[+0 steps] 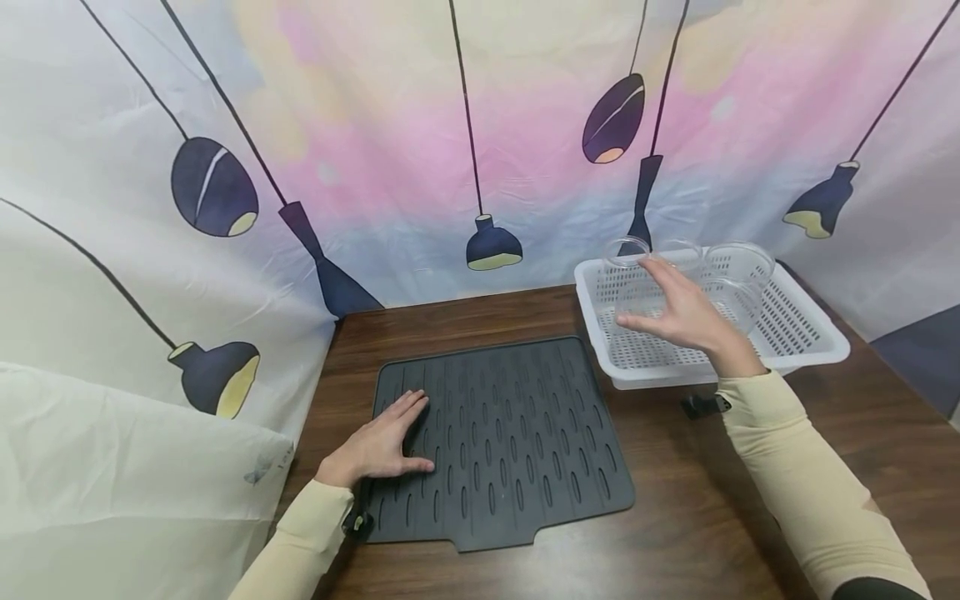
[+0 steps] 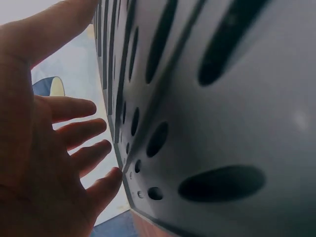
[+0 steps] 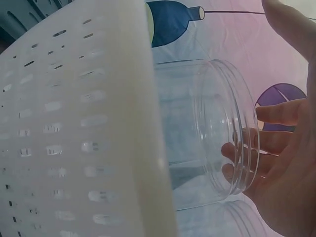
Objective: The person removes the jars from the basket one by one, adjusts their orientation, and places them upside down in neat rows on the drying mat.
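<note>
While L hand (image 1: 386,446) lies flat on mat (image 1: 517,433) | R grip (image 1: 678,312) spread open, just beside jar (image 1: 628,275), not clasping.

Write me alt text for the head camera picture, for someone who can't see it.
A right hand reaches, fingers spread, toward clear plastic jars standing in a white slotted basket on a dark wooden table. The left hand lies flat on a dark grey ribbed mat. A curtain printed with hanging lamps fills the background.
</note>
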`<state>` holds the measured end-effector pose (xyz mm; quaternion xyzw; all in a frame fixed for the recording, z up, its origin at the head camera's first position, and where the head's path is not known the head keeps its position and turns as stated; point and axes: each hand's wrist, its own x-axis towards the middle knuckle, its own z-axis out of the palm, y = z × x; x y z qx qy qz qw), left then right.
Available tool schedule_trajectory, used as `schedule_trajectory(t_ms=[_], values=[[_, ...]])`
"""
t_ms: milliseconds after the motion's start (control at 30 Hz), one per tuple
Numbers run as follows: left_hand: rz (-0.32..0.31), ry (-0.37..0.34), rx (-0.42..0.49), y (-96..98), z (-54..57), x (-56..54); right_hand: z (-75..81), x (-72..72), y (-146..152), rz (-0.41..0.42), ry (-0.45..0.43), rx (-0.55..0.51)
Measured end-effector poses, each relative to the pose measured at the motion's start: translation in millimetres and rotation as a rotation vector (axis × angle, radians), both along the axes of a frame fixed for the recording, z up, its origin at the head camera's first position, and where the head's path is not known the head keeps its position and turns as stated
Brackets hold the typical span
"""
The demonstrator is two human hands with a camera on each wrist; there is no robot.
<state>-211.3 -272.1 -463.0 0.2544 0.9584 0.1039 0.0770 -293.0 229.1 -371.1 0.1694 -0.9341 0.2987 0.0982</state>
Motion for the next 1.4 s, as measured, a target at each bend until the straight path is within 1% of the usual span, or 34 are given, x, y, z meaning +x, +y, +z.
schedule_trajectory(t_ms=[200, 333, 633, 767, 933, 1167, 1400], values=[[0.0, -0.009, -0.002, -0.5, -5.8, 0.7, 0.2, 0.4, 2, -0.011, 0.002, -0.016], [0.002, -0.011, -0.004, -0.6, -7.5, 1.2, 0.5, 0.4, 3, -0.016, 0.003, -0.013], [-0.002, -0.022, -0.009, -0.5, -11.8, 3.0, -0.5, 0.4, 4, -0.023, -0.015, 0.052], [-0.005, -0.019, -0.002, -0.6, -13.2, 3.0, 2.0, 2.0, 1, -0.035, -0.033, 0.097], [-0.003, -0.015, -0.003, -0.8, -14.0, 3.2, 4.3, 4.5, -3, -0.063, -0.035, 0.138], [0.002, -0.019, 0.004, -0.9, -13.6, 5.1, 3.3, 5.2, -6, -0.123, -0.075, 0.141], [-0.002, -0.006, -0.003, -1.4, -14.0, 4.3, -1.9, 6.9, -8, -0.149, -0.043, 0.136]])
